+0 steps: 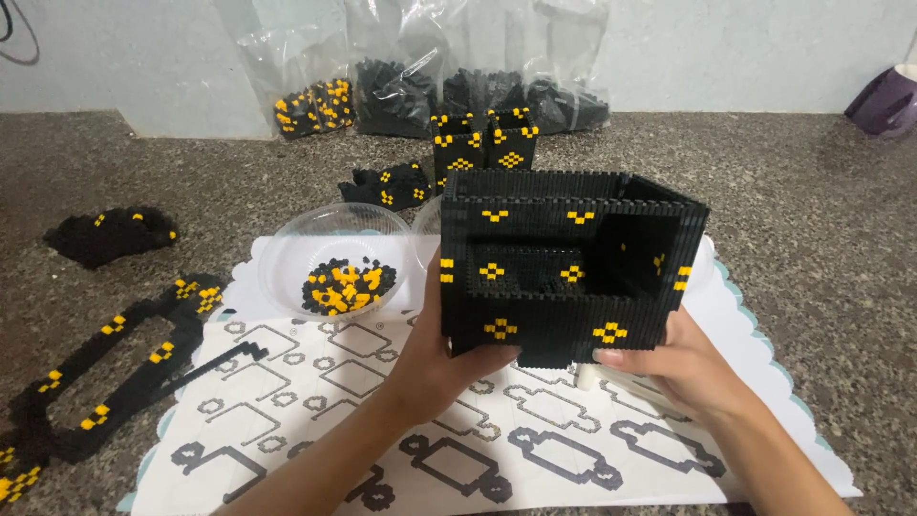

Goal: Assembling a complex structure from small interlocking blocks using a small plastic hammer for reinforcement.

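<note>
At the far left, a flat black brick frame [105, 368] with yellow spots lies on the speckled tabletop [821, 239], and a small heap of black bricks [105, 234] sits beyond it. Next comes a white paper sheet [315, 401] printed with brick outlines, and on it a clear plastic bowl [334, 258] holding loose black and yellow bricks. The left hand [444, 358] grips the lower left corner of a big black brick box [564, 272] with yellow diamond marks; its fingers are curled shut around that corner, thumb under the front edge. The box is held up above the sheet, open top tilted toward the camera. A smaller brick tower [482, 143] stands behind it, before clear bags of bricks [401, 86] against the wall. The right hand [673, 368] supports the box's lower right edge, fingers closed against its underside. A purple cup [884, 100] lies at the far right.
</note>
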